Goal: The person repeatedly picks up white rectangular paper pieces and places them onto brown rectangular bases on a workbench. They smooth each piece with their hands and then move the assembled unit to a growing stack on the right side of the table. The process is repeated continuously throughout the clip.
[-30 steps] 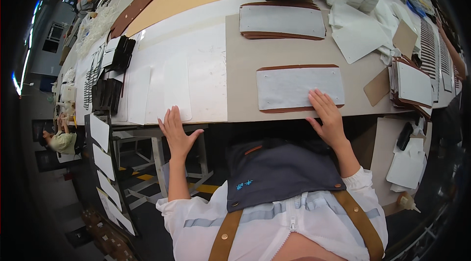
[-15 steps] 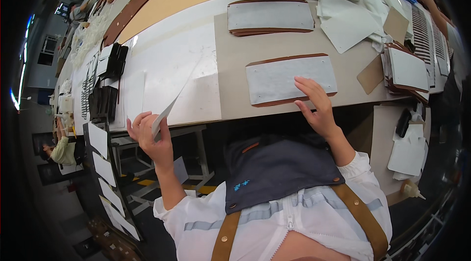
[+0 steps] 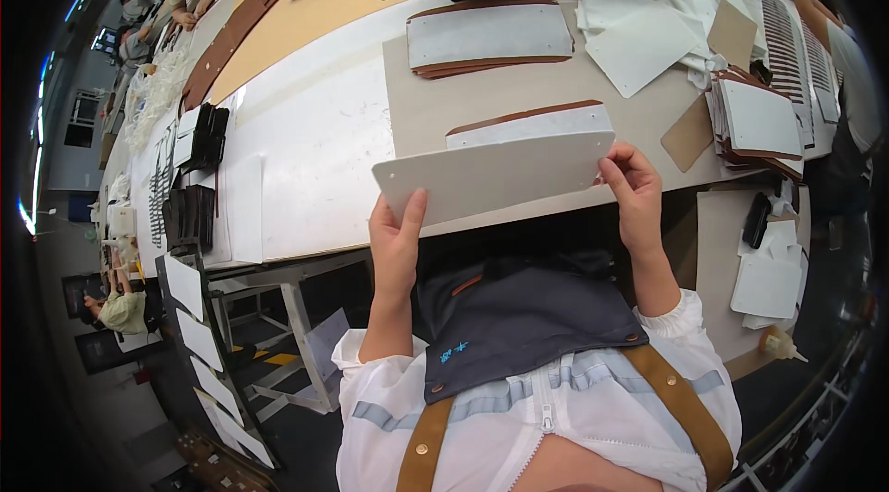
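Hands are lifting a long pale grey sheet [image 3: 491, 175] clear of the workbench [image 3: 306, 131], with black stacks [image 3: 190, 214] lying along the bench edge far to the left. At the sheet's lower left corner the left hand [image 3: 396, 247] is closing on it, thumb up on the near face and fingers behind. The sheet is hanging level just above the bench edge, in front of a brown-backed panel [image 3: 528, 122] lying on the tan mat [image 3: 444, 94]. At the sheet's right end the right hand [image 3: 634, 191] is pinching the upper corner between thumb and fingertips, the other fingers curled. Further right, a pile of white-faced brown pieces [image 3: 759, 122] is sitting near loose white paper [image 3: 639, 38]. Judging from the long span, keeping both grips at the very edges and the ends level should stop the thin sheet from bowing or creasing, and bringing it down squarely over the panel would likely help the edges line up
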The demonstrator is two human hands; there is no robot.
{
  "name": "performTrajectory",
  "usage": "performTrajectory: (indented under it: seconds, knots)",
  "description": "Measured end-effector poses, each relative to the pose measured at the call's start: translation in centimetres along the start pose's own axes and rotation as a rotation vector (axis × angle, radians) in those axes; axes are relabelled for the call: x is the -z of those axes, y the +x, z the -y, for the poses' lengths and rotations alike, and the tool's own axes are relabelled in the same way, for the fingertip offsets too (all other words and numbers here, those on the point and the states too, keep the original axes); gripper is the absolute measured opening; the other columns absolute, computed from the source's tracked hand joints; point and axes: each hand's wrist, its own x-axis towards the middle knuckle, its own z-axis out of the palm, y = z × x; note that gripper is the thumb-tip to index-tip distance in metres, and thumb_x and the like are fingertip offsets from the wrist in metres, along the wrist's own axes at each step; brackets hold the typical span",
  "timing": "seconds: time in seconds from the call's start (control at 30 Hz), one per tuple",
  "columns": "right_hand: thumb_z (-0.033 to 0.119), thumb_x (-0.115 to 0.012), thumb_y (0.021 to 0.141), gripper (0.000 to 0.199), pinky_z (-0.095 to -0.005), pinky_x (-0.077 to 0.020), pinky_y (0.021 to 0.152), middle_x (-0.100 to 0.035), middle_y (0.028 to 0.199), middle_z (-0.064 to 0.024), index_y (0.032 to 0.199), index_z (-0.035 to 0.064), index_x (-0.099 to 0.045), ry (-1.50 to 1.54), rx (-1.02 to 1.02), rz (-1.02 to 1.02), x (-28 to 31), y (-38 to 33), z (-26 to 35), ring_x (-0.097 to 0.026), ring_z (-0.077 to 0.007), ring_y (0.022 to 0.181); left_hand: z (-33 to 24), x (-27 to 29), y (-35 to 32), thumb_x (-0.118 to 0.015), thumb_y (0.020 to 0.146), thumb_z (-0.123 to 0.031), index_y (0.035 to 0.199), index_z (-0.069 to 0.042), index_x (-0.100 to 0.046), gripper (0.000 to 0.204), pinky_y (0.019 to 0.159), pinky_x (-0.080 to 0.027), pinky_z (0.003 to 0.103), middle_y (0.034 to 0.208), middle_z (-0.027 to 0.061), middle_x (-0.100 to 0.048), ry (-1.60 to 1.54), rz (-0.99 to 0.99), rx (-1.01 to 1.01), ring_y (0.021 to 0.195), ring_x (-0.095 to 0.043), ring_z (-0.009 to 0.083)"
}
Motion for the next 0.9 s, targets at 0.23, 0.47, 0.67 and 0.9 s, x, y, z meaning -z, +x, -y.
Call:
performTrajectory:
  seconds: [0.23, 0.47, 0.67, 0.9]
  knots:
    - [0.01, -0.071, 0.097, 0.011, -0.0208, -0.0396, 0.069, -0.064, 0.088, 0.0044, 0.104, 0.0016, -0.07, -0.047, -0.139, -0.08, 3.5, 0.2, -0.8, -0.05, -0.0031, 0.074, 2.8, -1.5, 0.7, -0.057, 0.108, -0.021, 0.125, 0.0, -0.057, 0.027, 0.097, -0.043, 0.025, 0.114, 0.0035, -0.064, -0.01, 0.011, 0.149, 0.105, -0.057, 0.0089]
    - [0.011, -0.072, 0.096, 0.017, -0.0186, -0.0394, 0.066, -0.066, 0.089, 0.003, 0.109, -0.0003, -0.071, -0.099, -0.248, -0.117, 4.8, 1.4, -1.4, -0.055, -0.0029, 0.077, 5.6, -0.7, 2.1, -0.067, 0.101, -0.017, 0.121, 0.001, -0.06, 0.028, 0.077, -0.049, 0.024, 0.094, 0.0014, -0.066, 0.281, -0.024, 0.129, 0.083, -0.058, 0.0078]
    - [0.006, -0.07, 0.096, 0.025, -0.0181, -0.0438, 0.071, -0.066, 0.091, 0.0012, 0.118, -0.0045, -0.068, -0.221, -0.101, -0.137, 4.3, 4.2, -1.9, -0.056, -0.0032, 0.08, 5.1, -3.2, 3.4, -0.07, 0.098, -0.009, 0.133, -0.002, -0.061, 0.037, 0.069, -0.048, 0.022, 0.087, 0.0014, -0.064, 0.215, -0.109, 0.004, 0.074, -0.055, 0.0062]
    - [0.004, -0.07, 0.094, 0.028, -0.0185, -0.0443, 0.067, -0.061, 0.087, 0.0037, 0.122, 0.0018, -0.071, -0.455, -0.006, -0.104, 5.8, 6.1, -4.0, -0.051, -0.0029, 0.075, 5.4, -4.0, 3.7, -0.069, 0.097, -0.006, 0.131, -0.006, -0.069, 0.035, 0.064, -0.046, 0.024, 0.084, 0.0015, -0.061, 0.492, -0.055, -0.051, 0.069, -0.052, 0.0076]
